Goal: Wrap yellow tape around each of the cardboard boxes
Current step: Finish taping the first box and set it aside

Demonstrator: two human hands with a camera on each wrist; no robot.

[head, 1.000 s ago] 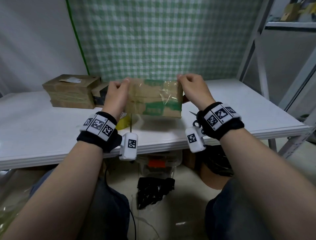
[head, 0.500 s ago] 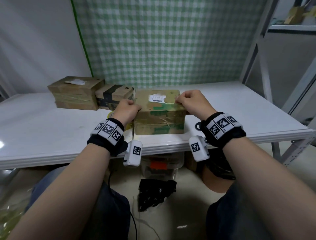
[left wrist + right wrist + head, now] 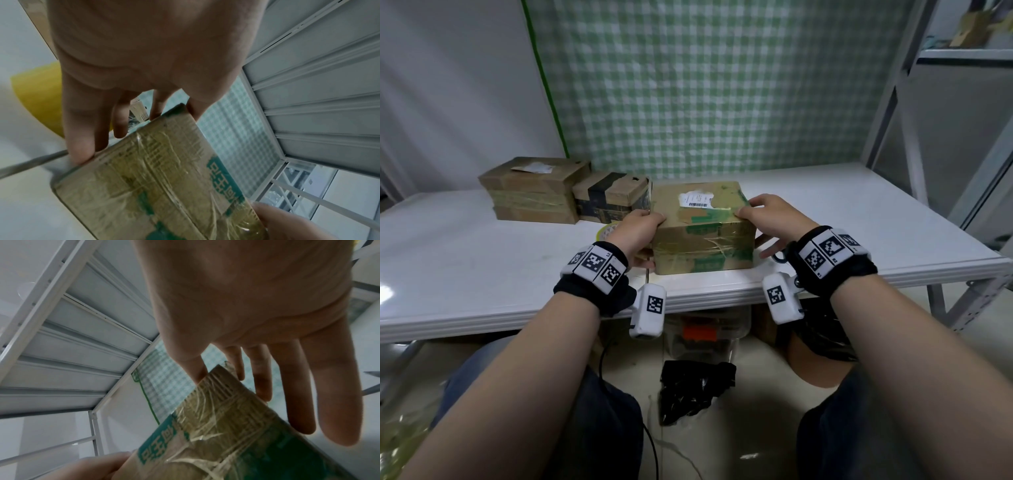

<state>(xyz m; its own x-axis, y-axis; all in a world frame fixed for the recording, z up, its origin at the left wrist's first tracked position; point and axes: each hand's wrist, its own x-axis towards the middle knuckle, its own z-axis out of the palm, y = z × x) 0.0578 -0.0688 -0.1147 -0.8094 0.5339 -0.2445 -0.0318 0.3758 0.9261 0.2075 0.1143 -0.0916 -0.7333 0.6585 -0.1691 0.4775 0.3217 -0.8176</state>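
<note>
Your white table (image 3: 482, 274) carries a taped box (image 3: 702, 236) at its front edge, two boxes (image 3: 534, 190) (image 3: 611, 197) toward the back-left, a yellow tape roll (image 3: 606, 231) between them

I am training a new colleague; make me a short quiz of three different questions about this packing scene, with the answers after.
1. True or false: the box with green print rests on the white table.
2. How many cardboard boxes show on the table in the head view?
3. Multiple choice: where does the yellow tape roll lie? A) on the metal shelf B) on the table behind the left hand C) on the floor

Key
1. True. The left hand and right hand hold its two ends.
2. Three: this one, the black-taped box and the far left box.
3. B
</note>
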